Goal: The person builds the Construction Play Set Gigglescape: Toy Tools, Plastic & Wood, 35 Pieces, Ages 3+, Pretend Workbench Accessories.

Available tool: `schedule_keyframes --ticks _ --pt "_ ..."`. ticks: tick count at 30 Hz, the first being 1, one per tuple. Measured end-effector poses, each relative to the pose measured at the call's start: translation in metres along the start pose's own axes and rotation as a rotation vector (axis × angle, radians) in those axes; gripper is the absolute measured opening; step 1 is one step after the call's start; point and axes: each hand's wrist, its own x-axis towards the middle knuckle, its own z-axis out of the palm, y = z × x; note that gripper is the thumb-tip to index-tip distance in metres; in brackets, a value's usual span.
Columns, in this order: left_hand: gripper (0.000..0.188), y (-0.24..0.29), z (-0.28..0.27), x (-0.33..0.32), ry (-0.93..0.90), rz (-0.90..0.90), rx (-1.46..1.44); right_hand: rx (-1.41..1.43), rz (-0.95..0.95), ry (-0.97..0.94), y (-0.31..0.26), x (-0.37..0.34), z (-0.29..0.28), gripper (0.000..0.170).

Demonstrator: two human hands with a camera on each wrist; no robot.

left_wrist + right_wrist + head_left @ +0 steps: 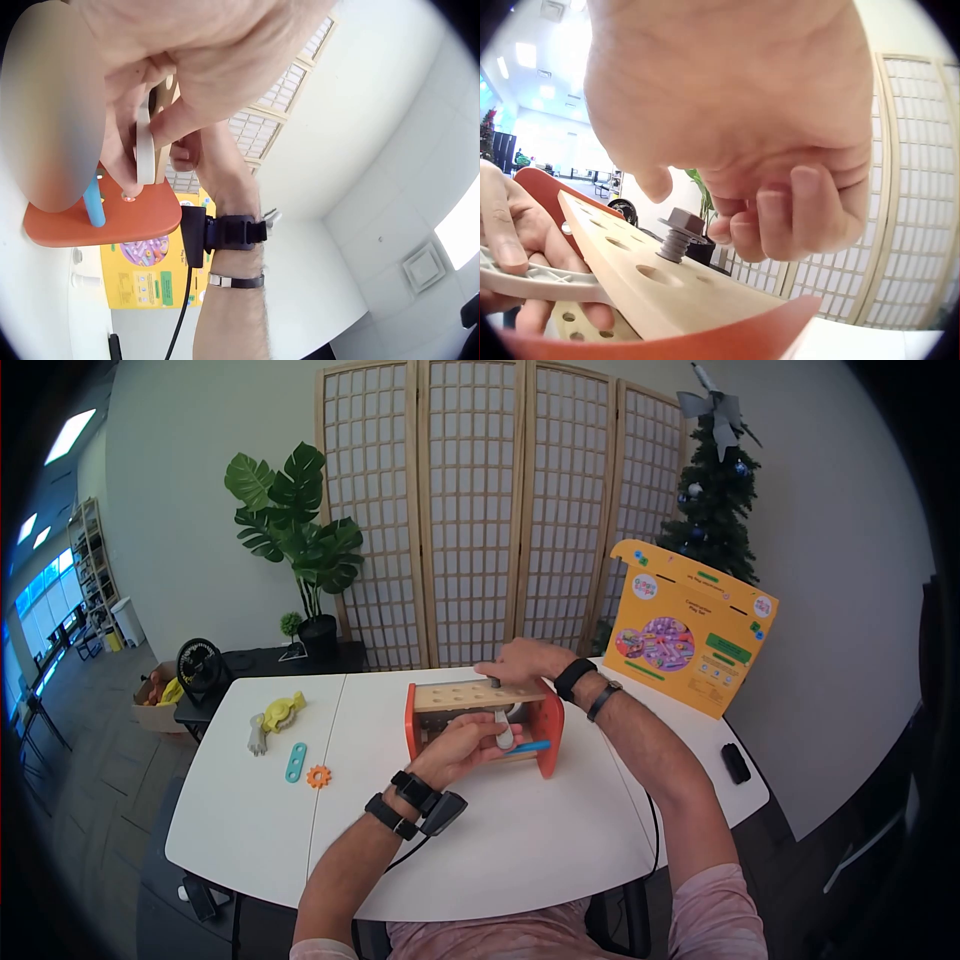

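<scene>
A toy workbench with a pierced wooden top (465,696) and red-orange side panels (552,735) stands on the white table. A grey bolt (679,234) sits upright in one hole of the top, its threads partly showing. My right hand (530,660) is over that bolt; its thumb and bent fingers lie either side of the bolt head, apart from it in the right wrist view. In front of the bench my left hand (462,748) grips a light grey ribbed plastic bar (540,277), like a toy wrench handle. Close by its fingers is a blue rod (530,747).
On the table's left lie a yellow and grey toy (278,718), a teal strip with holes (296,762) and an orange gear (319,776). A yellow box (690,625) stands at the back right, a small black object (735,763) nearer the right edge. Cables trail from both wrists.
</scene>
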Motion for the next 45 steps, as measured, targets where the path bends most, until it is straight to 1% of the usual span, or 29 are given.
schedule_keyframes --ticks 1,3,4,6,7,8,9,10,12,13,15,16,18,19,21,22,24,25,27,28,30,33,37,39,40,43,45 --pt "0.015 0.001 0.002 -0.001 0.008 0.008 0.0 0.0 0.0 -0.001 0.003 0.002 0.002 0.07" --pt "0.014 0.0 0.001 -0.001 0.01 0.006 0.001 0.058 -0.098 0.049 0.008 0.005 0.007 0.073" --pt "0.014 0.0 0.0 0.0 0.011 0.005 0.004 0.058 -0.098 0.049 0.007 0.004 0.006 0.073" --pt "0.017 -0.002 -0.002 0.002 0.008 0.001 -0.007 0.028 -0.116 -0.015 0.005 0.001 0.004 0.071" --pt "0.02 -0.002 -0.003 0.002 0.005 -0.003 -0.019 0.029 -0.117 -0.014 0.0 -0.004 0.001 0.071" --pt "0.02 -0.002 -0.003 0.002 0.005 -0.003 -0.018 0.006 -0.073 -0.023 -0.005 -0.009 -0.004 0.068" --pt "0.017 -0.002 -0.002 0.003 0.013 -0.001 -0.01 -0.016 -0.03 -0.032 -0.011 -0.014 -0.008 0.065" --pt "0.015 -0.002 -0.002 0.003 0.021 0.001 -0.002 -0.016 -0.029 -0.031 -0.008 -0.011 -0.005 0.065" --pt "0.016 -0.001 -0.002 0.003 0.021 -0.003 0.005 0.027 -0.069 0.11 -0.002 -0.005 0.003 0.066" --pt "0.016 -0.001 -0.002 0.003 0.022 -0.006 0.01 0.027 -0.069 0.11 0.0 -0.004 0.003 0.066" --pt "0.015 -0.003 -0.005 0.004 0.016 -0.003 0.009 0.0 -0.168 0.035 0.003 -0.001 0.002 0.066" --pt "0.016 -0.003 -0.005 0.004 0.009 0.0 0.009 0.0 -0.168 0.035 0.0 -0.003 -0.001 0.066" --pt "0.015 -0.003 -0.005 0.004 0.004 -0.001 0.013 -0.053 -0.073 -0.014 -0.006 -0.009 -0.007 0.063" --pt "0.015 -0.002 -0.005 0.004 -0.001 -0.001 0.018 -0.053 -0.073 -0.014 -0.006 -0.008 -0.005 0.063" --pt "0.015 -0.001 -0.004 0.003 0.001 -0.004 0.017 0.048 -0.051 0.083 -0.005 -0.007 -0.001 0.06" --pt "0.015 -0.001 -0.004 0.003 0.003 -0.007 0.017 0.047 -0.052 0.083 -0.003 -0.005 0.0 0.06" --pt "0.016 -0.001 -0.004 0.003 0.005 -0.008 0.01 0.037 -0.15 0.044 0.003 0.0 0.002 0.061" --pt "0.016 -0.002 -0.004 0.003 0.005 -0.01 0.005 0.037 -0.15 0.043 0.0 -0.002 0.0 0.061" --pt "0.017 -0.002 -0.004 0.003 0.003 -0.006 0.009 -0.039 -0.048 0.029 -0.005 -0.005 -0.003 0.063" --pt "0.017 -0.002 -0.003 0.003 0.002 -0.001 0.012 -0.039 -0.047 0.029 -0.001 -0.003 0.0 0.063" --pt "0.015 -0.001 -0.002 0.002 0.004 0.001 0.016 0.057 -0.119 0.053 0.004 0.003 0.006 0.064" --pt "0.015 0.0 -0.001 0.0 0.012 -0.001 0.024 -0.017 -0.116 0.005 0.007 0.006 0.006 0.064" --pt "0.019 0.001 -0.002 0.0 -0.004 -0.01 0.032 -0.025 -0.066 0.013 -0.003 -0.008 -0.002 0.065" --pt "0.02 0.001 -0.002 0.001 -0.001 -0.01 0.033 -0.019 -0.161 0.069 0.002 -0.003 0.002 0.064" --pt "0.021 0.001 -0.002 0.0 0.003 -0.012 0.034 -0.019 -0.161 0.069 0.004 0.0 0.004 0.064" --pt "0.02 0.002 0.0 -0.001 0.009 -0.014 0.035 -0.008 -0.136 0.024 0.005 0.003 0.005 0.063" --pt "0.02 -0.001 -0.004 0.003 0.009 -0.014 0.033 0.008 -0.033 0.055 -0.01 -0.013 -0.006 0.062"
